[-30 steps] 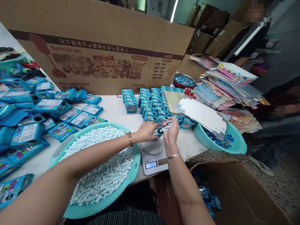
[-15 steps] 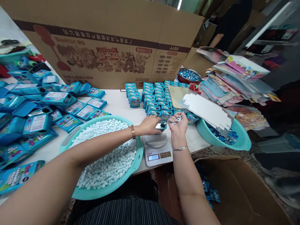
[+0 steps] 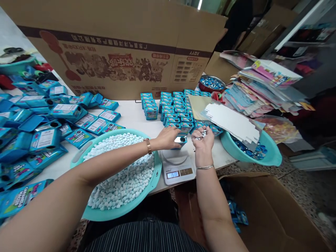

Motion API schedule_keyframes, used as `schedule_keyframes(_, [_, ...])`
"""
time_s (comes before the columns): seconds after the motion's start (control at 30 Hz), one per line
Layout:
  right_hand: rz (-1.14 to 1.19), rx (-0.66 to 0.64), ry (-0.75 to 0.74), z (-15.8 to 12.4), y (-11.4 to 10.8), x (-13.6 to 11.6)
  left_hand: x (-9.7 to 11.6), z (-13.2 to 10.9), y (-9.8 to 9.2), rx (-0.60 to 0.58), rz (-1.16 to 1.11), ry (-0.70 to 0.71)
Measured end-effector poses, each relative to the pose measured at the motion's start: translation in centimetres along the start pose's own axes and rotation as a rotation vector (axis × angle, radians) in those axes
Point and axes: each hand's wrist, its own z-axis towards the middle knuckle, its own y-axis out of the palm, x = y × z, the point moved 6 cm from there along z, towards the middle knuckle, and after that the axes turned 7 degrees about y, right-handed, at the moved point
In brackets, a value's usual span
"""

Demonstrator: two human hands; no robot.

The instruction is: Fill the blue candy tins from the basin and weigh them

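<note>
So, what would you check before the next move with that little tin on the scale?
1. Small tin sits on the scale, gripped by the left hand: ok.
2. Tin's opening faces up: cannot tell.
3. Right hand cupped palm-up beside the tin, white candies in it: ok.
4. Scale display lit: ok. Exact figure: cannot tell.
5. Teal basin of more candies beside the scale: ok.

Glossy teal plastic basin point(image 3: 154, 175), matt chalky candies point(image 3: 123, 178), shiny little tin point(image 3: 180, 140), matt cardboard carton point(image 3: 118, 45).
</note>
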Motion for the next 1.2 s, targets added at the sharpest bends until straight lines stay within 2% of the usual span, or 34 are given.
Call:
schedule_keyframes(0.2, [0.024, -0.015, -0.023, 0.0, -0.5, -0.5, 0.3, 0.1, 0.1, 0.017, 0.008, 0.023])
schedule_keyframes(0.4, [-0.045, 0.004, -0.086, 0.0, -0.5, -0.5, 1.3, 0.0, 0.2, 0.060, 0.034, 0.157])
schedule_keyframes(0.57, [-0.150, 0.033, -0.186, -0.5, 0.8, 1.4, 0.4, 0.3, 0.7, 0.041, -0.015, 0.054])
schedule_keyframes(0.8, [-0.260, 0.057, -0.323, -1.0, 1.8, 2.3, 0.3, 0.6, 1.1, 0.039, -0.026, 0.042])
schedule_keyframes(0.9, [-0.231, 0.046, -0.290, -0.7, 1.7, 2.0, 0.4, 0.6, 1.1, 0.040, -0.031, 0.039])
schedule_keyframes(1.1, [0.019, 0.016, -0.043, -0.5, 0.3, -0.1, 0.4, 0.5, 0.6, 0.034, -0.042, 0.048])
schedule_keyframes(1.2, [0.123, -0.025, -0.051, -1.0, -0.8, -1.7, 0.9, 0.5, 0.4, 0.048, -0.005, 0.121])
